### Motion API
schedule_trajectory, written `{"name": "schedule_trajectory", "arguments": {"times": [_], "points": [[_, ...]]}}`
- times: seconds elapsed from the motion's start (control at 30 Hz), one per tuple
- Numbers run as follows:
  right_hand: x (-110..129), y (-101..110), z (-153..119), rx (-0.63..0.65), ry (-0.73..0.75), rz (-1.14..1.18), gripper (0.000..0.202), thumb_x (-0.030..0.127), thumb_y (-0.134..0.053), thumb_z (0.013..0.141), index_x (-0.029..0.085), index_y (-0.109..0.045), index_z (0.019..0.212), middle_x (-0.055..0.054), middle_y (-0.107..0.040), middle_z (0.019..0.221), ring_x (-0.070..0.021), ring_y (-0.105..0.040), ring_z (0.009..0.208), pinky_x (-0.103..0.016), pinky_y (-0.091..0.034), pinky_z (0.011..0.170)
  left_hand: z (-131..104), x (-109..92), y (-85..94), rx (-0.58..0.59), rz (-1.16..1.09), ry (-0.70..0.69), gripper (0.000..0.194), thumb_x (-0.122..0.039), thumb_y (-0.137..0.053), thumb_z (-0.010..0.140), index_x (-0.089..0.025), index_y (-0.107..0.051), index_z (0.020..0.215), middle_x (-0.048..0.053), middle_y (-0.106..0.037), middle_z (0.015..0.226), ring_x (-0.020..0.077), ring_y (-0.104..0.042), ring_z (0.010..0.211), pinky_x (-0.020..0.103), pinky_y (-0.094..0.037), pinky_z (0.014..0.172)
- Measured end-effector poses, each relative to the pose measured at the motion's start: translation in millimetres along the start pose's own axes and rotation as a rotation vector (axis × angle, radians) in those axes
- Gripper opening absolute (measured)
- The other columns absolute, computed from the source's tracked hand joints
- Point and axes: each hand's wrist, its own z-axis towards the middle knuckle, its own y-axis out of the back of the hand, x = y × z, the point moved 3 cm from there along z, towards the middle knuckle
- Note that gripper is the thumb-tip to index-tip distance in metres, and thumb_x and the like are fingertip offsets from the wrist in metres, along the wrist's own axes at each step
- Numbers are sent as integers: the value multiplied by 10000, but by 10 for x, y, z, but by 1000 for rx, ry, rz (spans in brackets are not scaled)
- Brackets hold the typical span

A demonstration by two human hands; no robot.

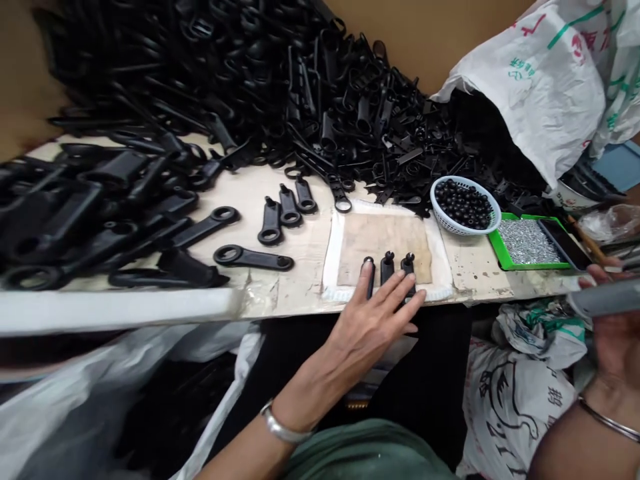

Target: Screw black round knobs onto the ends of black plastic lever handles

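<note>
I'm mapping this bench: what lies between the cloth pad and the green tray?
In the head view, a pale-blue basket of black balls sits toward the back of that stretch; in front of it, dark-specked tabletop shows.

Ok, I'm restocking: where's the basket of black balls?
The basket stands right of centre in the head view, by a corner of the white cloth, left of the green tray.

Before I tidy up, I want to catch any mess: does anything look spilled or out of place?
Possibly: the white bag gapes at the right rear, loose black parts strewn before it on the bench, as if spilled. By contrast, the left hand rests over three parts in a neat row.
</note>
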Motion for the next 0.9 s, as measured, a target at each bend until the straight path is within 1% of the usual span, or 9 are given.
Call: {"name": "schedule_trajectory", "arguments": {"times": [0.07, 0.13, 0.27, 0.37, 0.5, 0.57, 0.63, 0.73, 0.9], "points": [[-42, -97, 55, 158, -207, 259, 608, 645, -321, 948, 266, -621, 1317, -190, -749, 975, -319, -741, 895, -493, -552, 667, 36, -32, -30, 25, 17, 6, 343, -267, -634, 931, -176, -590, 1259, 159, -612, 1359, 291, -577, 1282, 618, -339, 1140], [48, -204, 23, 219, -315, 392, 580, 648, -550, 858, 292, -619, 1311, -160, -761, 914, -303, -744, 842, -520, -531, 704, 43, -27, -61, 35, 28, 19, 300, -217, -598, 950, -174, -597, 1246, 154, -622, 1347, 277, -584, 1275, 564, -380, 1132], [393, -417, -20, 271, -333, 468, 774, 674, -812, 571, 321, -649, 1241, -89, -741, 766, -262, -714, 704, -522, -529, 703, 31, 4, -75, 12, 24, -19, 261, -185, -565, 963, -164, -605, 1220, 143, -646, 1315, 260, -615, 1236, 485, -428, 1108], [684, -636, 33, 278, -333, 687, 700, 457, -935, 432, 320, -696, 1075, -21, -671, 696, -222, -621, 621, -489, -547, 644, 34, 19, -64, 27, 16, -28, 270, -158, -585, 944, -155, -597, 1214, 145, -642, 1320, 254, -611, 1242, 478, -402, 1127], [1028, -1011, 84, 424, -273, 870, 434, 396, -881, 535, 278, -672, 896, 41, -499, 566, -130, -429, 469, -349, -443, 492, 35, 18, -53, 58, -18, -43, 298, -132, -574, 936, -153, -579, 1233, 145, -625, 1345, 248, -588, 1269, 477, -381, 1138], [1141, -1207, 57, 510, -279, 905, 389, 405, -857, 610, 259, -662, 914, 46, -499, 572, -116, -430, 460, -325, -429, 489, 33, 18, -47, 49, -42, -38, 288, -144, -559, 944, -156, -577, 1231, 141, -625, 1346, 252, -582, 1275, 488, -379, 1136], [1222, -1395, 10, 537, -297, 929, 369, 425, -832, 675, 238, -659, 942, 47, -525, 595, -108, -463, 476, -312, -451, 509, 31, 17, -44, 39, -57, -24, 271, -156, -530, 961, -155, -578, 1227, 138, -624, 1346, 255, -579, 1279, 506, -362, 1144], [1320, -1651, -45, 455, -281, 964, 304, 437, -790, 742, 223, -650, 906, 62, -521, 572, -96, -488, 471, -277, -459, 496, 29, 14, -46, 26, -52, -7, 259, -144, -476, 978, -158, -581, 1214, 129, -628, 1341, 241, -583, 1272, 507, -331, 1165], [1404, -1953, -44, 179, -229, 977, 169, 367, -739, 777, 246, -621, 779, 92, -432, 508, -76, -431, 394, -240, -415, 419, 19, 6, -62, 16, -43, -17, 294, -145, -496, 960, -153, -550, 1249, 127, -624, 1345, 234, -577, 1278, 456, -311, 1188]]}}
